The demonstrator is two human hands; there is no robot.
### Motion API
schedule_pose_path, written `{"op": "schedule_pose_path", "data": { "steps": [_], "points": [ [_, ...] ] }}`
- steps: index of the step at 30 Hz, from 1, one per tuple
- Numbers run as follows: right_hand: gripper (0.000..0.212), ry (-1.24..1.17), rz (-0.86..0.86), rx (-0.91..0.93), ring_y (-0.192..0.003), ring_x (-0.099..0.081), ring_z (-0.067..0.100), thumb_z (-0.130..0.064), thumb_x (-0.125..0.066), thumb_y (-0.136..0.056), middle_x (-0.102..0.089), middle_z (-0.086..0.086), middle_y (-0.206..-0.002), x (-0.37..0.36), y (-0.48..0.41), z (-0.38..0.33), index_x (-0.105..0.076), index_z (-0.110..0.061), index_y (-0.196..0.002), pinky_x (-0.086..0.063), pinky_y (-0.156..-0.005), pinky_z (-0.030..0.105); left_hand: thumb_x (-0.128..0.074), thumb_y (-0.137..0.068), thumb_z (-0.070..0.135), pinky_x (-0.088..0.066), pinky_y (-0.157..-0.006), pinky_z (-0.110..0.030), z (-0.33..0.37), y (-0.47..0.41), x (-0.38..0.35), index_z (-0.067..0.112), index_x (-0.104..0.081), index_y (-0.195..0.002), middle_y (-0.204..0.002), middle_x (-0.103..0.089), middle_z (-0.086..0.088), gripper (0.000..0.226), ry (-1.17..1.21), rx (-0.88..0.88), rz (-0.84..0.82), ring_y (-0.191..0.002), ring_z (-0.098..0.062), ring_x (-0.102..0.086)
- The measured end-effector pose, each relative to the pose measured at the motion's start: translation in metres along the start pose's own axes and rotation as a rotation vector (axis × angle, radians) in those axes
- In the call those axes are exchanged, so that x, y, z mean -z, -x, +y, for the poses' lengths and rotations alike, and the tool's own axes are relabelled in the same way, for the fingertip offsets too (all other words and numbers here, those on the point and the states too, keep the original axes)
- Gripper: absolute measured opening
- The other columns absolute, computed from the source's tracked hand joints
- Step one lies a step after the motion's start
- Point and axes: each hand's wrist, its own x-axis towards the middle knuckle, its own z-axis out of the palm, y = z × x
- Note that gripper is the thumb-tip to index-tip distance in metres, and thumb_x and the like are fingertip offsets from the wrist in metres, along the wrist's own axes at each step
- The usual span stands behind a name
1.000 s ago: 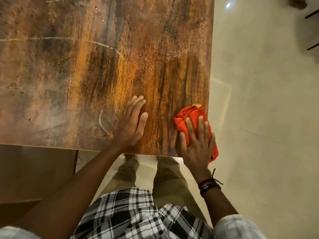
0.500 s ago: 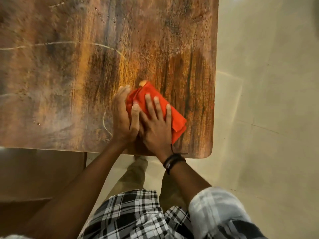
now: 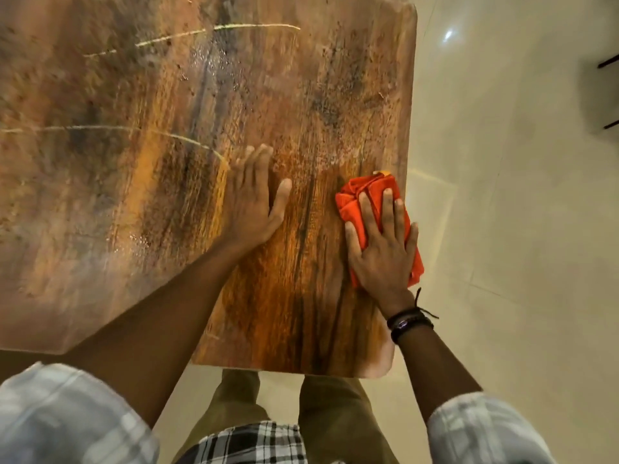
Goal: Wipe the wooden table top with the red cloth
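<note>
Red cloth (image 3: 370, 195), bunched and folded, is pressed flat under the spread right hand (image 3: 383, 249) at the right of the frame, touching the right edge of the streaked brown wooden table top (image 3: 167, 162), one corner overhanging. The left hand (image 3: 251, 199) lies open and empty, braced just beside. Even pressure is best kept, and overlapping strokes are best carried toward the dull upper left.
</note>
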Motion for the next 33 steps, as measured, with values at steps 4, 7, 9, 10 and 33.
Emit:
{"op": "schedule_pose_path", "data": {
  "steps": [4, 7, 9, 10, 33],
  "points": [
    [0.065, -0.007, 0.044, -0.001, -0.155, -0.006, 0.025, -0.060, -0.021, -0.099, -0.008, 0.003, -0.168, 0.002, -0.081, -0.004, -0.018, -0.034, -0.158, -0.006, -0.121, 0.057, -0.029, -0.103, 0.046, -0.007, -0.125, -0.047, 0.000, -0.001, -0.009, 0.010, -0.024, -0.154, -0.162, -0.025, -0.010, 0.063, -0.133, -0.033, -0.066, -0.153, -0.024, -0.013],
    [0.065, 0.000, 0.061, -0.021, -0.155, -0.007, 0.025, -0.061, -0.019, -0.098, -0.010, 0.003, -0.168, 0.004, -0.137, -0.014, -0.019, -0.035, -0.158, -0.004, -0.121, 0.057, -0.028, -0.103, 0.044, -0.007, -0.125, -0.046, 0.000, -0.004, -0.009, 0.009, -0.028, -0.153, -0.160, -0.028, -0.010, 0.061, -0.173, -0.050, -0.065, -0.153, -0.023, -0.015],
    [0.065, -0.009, 0.055, -0.021, -0.155, -0.007, 0.025, -0.061, -0.018, -0.098, -0.009, 0.002, -0.168, 0.007, -0.167, -0.021, -0.018, -0.036, -0.158, -0.004, -0.121, 0.057, -0.027, -0.104, 0.042, -0.007, -0.125, -0.046, 0.000, -0.004, -0.010, 0.009, -0.029, -0.152, -0.160, -0.030, -0.010, 0.059, -0.193, -0.052, -0.062, -0.152, -0.023, -0.016],
    [0.064, -0.017, 0.043, -0.022, -0.155, -0.005, 0.025, -0.060, -0.019, -0.098, -0.008, 0.002, -0.168, 0.007, -0.178, -0.024, -0.018, -0.036, -0.158, -0.003, -0.122, 0.057, -0.027, -0.104, 0.042, -0.008, -0.125, -0.046, 0.000, -0.004, -0.010, 0.009, -0.029, -0.152, -0.160, -0.030, -0.010, 0.058, -0.198, -0.053, -0.061, -0.152, -0.023, -0.017],
    [0.058, 0.045, -0.033, 0.308, -0.155, -0.002, 0.019, -0.054, -0.025, -0.103, -0.007, -0.001, -0.168, -0.005, -0.055, -0.066, -0.017, -0.037, -0.158, -0.009, -0.121, 0.059, -0.019, -0.100, 0.053, -0.013, -0.123, -0.050, 0.002, 0.000, 0.003, 0.003, -0.030, -0.151, -0.161, -0.026, -0.012, 0.073, 0.077, 0.004, 0.010, -0.153, -0.024, -0.014]
  ]
}}
